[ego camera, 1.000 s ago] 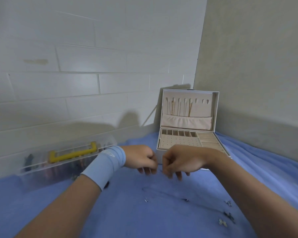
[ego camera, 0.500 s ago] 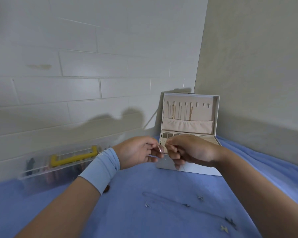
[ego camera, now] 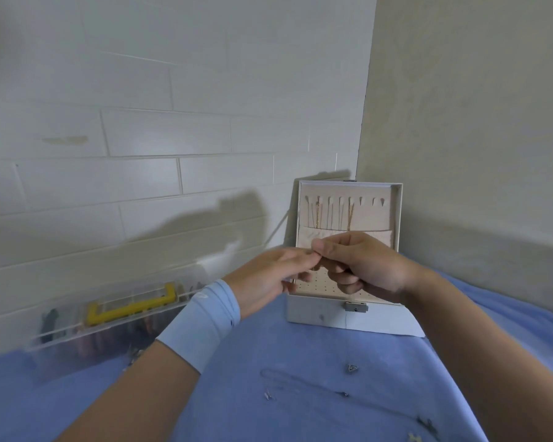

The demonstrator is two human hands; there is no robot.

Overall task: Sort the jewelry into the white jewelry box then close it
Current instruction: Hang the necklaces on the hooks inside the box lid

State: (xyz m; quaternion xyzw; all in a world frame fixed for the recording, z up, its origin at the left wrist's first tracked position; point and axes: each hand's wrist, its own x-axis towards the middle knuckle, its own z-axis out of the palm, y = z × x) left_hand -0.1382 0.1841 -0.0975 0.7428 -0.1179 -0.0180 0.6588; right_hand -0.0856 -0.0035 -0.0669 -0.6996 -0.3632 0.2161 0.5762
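A chain (ego camera: 344,394) and triangular pendant (ego camera: 351,367) lay on the blue surface (ego camera: 268,346) near its front edge. Beyond, the left hand (ego camera: 268,279) and right hand (ego camera: 361,266) met fingertips, pinching something too small to tell, before the open white jewelry box (ego camera: 320,317) by the far edge.

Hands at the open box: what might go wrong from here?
Anything between the left hand and right hand is too small to see; a slip might drop it into the wrong slot of the jewelry box. The right forearm is close to the thin chain and small pieces on the blue cloth, and might snag or scatter them.
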